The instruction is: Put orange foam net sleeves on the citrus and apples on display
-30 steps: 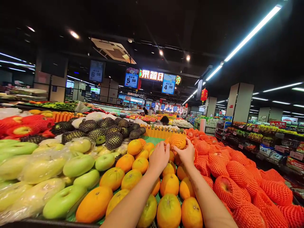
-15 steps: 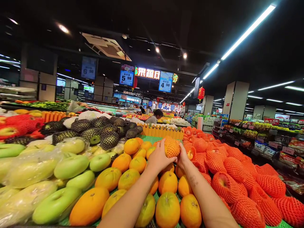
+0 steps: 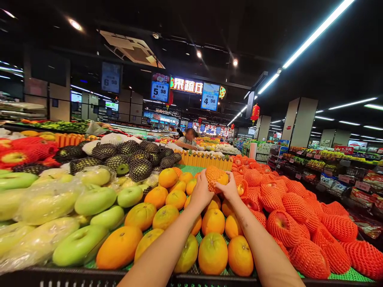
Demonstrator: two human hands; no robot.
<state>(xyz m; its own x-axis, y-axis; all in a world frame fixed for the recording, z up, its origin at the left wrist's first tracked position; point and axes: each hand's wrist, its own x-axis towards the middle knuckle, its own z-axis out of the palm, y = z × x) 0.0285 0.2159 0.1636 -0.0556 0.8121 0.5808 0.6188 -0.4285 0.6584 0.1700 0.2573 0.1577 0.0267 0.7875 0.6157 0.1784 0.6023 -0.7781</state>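
Between my two hands, over the middle of the fruit display, is an orange [image 3: 216, 177] partly covered by an orange foam net. My left hand [image 3: 202, 192] grips its left side, where the net still wraps the fruit. On the right side my right hand [image 3: 229, 186] holds it with the thumb across the front, by a part of the peel that shows bare. Loose oranges [image 3: 213, 221] without nets lie in rows below and to the left of my hands. Just right of them are apples in red foam nets [image 3: 283, 223].
Green apples [image 3: 95, 199] and plastic-wrapped fruit [image 3: 48, 203] lie on the left, with fruit in black nets [image 3: 140, 169] behind. A low yellow fence [image 3: 206, 160] closes the back. A black crate edge [image 3: 98, 276] runs along the front. Beyond the fence a person [image 3: 188, 139] bends over another display.
My right hand has come round the front of the orange, and bare peel now shows on its right side. The person in the background has turned. The view has shifted slightly.
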